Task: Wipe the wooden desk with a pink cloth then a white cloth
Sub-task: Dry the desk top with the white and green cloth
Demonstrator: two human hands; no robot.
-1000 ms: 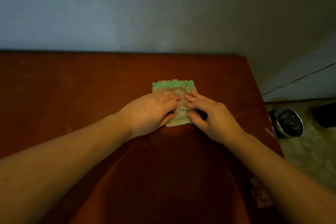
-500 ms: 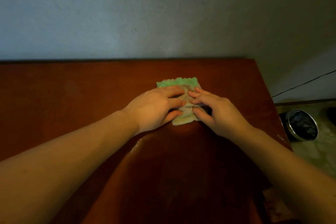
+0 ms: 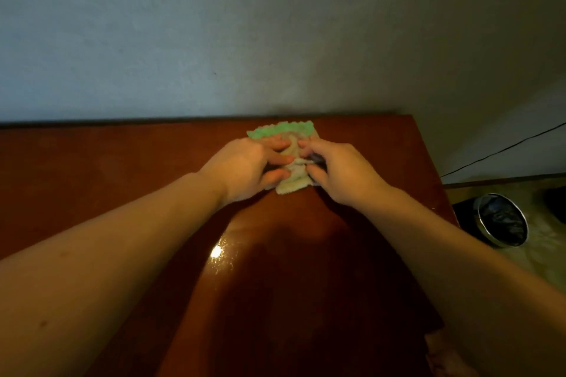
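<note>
A small whitish cloth with a scalloped green far edge lies on the reddish-brown wooden desk, close to its far edge by the wall. My left hand grips the cloth's left side and my right hand grips its right side. The fingers of both hands curl in toward each other, and the cloth is bunched up between them. Most of the cloth is hidden under the hands.
The desk's far edge meets a pale wall. Off its right edge, a round metal-rimmed bin with a dark liner stands on the floor under a black cable. A dim pinkish thing shows at the bottom right.
Both hands have pushed the cloth away from me toward the desk's far edge. Their fingers, flatter before, have curled in and bunched the cloth.
</note>
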